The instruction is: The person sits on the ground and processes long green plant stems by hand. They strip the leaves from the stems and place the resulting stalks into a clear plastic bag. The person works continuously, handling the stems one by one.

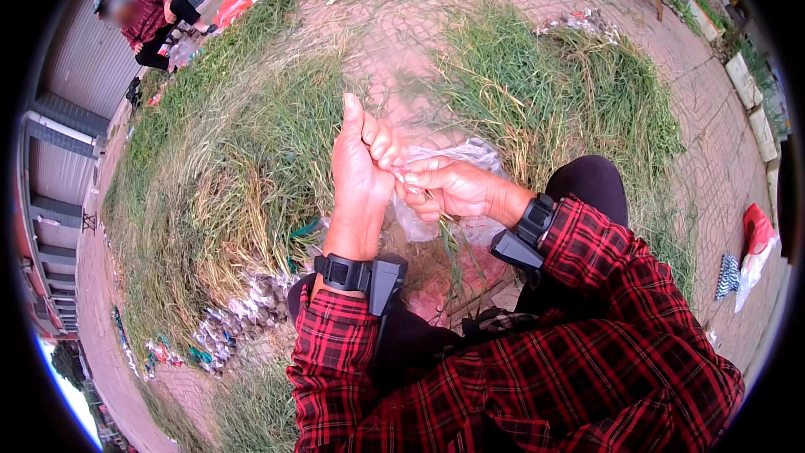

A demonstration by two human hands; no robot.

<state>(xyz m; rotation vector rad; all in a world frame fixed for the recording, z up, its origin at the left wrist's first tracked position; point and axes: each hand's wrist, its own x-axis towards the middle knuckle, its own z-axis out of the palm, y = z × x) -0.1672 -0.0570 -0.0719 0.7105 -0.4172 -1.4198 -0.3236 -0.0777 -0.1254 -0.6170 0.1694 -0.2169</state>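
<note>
My left hand (368, 154), thumb pointing up and fingers curled, meets my right hand (449, 185) in front of my lap. A thin pinkish strip, apparently plastic (399, 170), is pinched where the fingertips come together. Green grass-like stems (449, 245) hang down below my right hand, their upper ends hidden in its fingers. Beneath both hands lies clear plastic film (481, 154). Reddish plastic (468, 274) and brown soil-like matter rest between my knees. Both wrists carry black strapped devices.
A long heap of grassy plants (233, 157) spreads to the left, with plastic-wrapped root ends (251, 314) along its near edge. Another grass heap (553, 82) lies ahead right. A red-and-white bag (755, 251) rests on the paving far right. Other people sit at upper left and right.
</note>
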